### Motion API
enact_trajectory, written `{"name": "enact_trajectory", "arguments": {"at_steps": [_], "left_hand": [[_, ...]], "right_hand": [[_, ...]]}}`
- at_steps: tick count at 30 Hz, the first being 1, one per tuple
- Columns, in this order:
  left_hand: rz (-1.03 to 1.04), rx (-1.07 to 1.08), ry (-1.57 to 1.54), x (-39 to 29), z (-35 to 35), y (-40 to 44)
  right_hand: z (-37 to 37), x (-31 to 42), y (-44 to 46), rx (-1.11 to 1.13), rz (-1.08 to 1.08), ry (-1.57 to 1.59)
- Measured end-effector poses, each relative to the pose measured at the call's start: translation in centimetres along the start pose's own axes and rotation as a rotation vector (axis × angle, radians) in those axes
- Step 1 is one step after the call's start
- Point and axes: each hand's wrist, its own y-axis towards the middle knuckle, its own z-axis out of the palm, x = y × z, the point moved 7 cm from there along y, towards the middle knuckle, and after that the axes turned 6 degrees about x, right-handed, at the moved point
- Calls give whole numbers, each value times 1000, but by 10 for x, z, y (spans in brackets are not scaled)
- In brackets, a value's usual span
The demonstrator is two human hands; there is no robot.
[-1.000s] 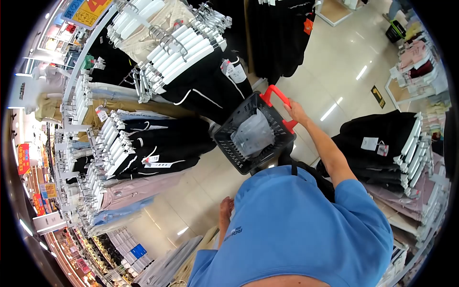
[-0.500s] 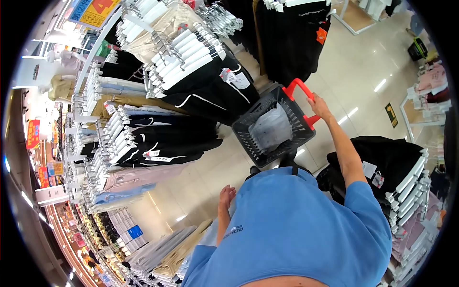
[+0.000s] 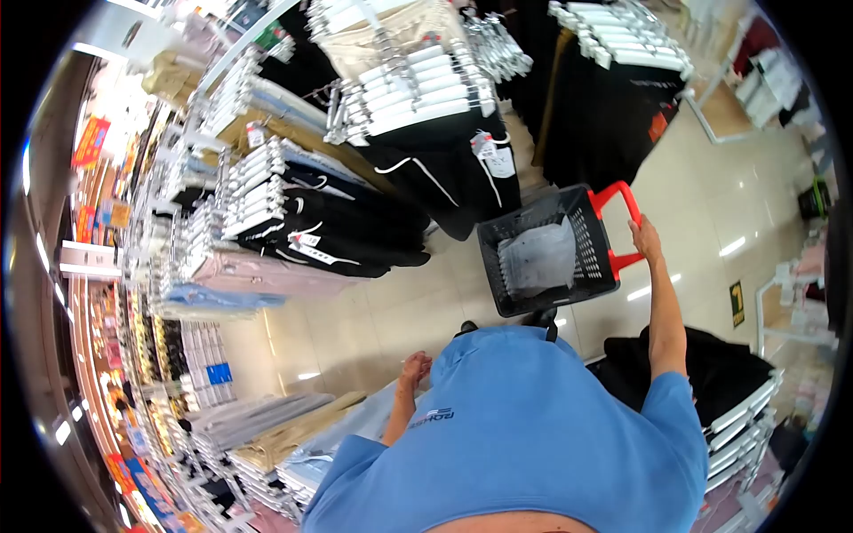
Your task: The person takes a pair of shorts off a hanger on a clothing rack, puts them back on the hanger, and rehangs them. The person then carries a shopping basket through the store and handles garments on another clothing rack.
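My right hand (image 3: 646,238) is wrapped around the red handle (image 3: 629,200) of a dark grey plastic shopping basket (image 3: 585,274). Inside the basket lies folded grey-blue clothing (image 3: 539,256), which seems to be in a clear wrapping. Nothing shows in my left hand (image 3: 415,366), which hangs by my side with loosely bent fingers, nearest to the light blue trousers (image 3: 355,431) on a rack at lower left.
Black trousers (image 3: 444,169) with white drawstrings hang on a rack ahead, close to the basket. More dark trousers (image 3: 591,124) hang beyond it. Black garments (image 3: 711,373) on hangers stand close by on my right. Tiled floor (image 3: 355,329) runs between the racks.
The view has turned, so the racks ahead and the basket sit further right and lower. My right hand keeps its grip on the handle, and my left hand still hangs at my side.
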Motion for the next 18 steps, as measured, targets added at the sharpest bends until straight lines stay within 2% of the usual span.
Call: {"name": "enact_trajectory", "arguments": {"at_steps": [6, 9, 11, 14, 18], "left_hand": [[17, -44, -83, -3, -4, 4], [40, -19, -110, 10, -11, 15], [47, -1, -110, 18, -11, 14], [48, -26, -127, 16, -10, -1], [39, -41, -183, 33, -18, 0]], "right_hand": [[19, -43, 28, 93, 95, -113], [14, -39, 23, 171, 197, -63], [14, -43, 25, 152, 187, -101], [14, -41, 28, -25, 11, -256], [9, -35, 25, 36, 153, -250]]}}
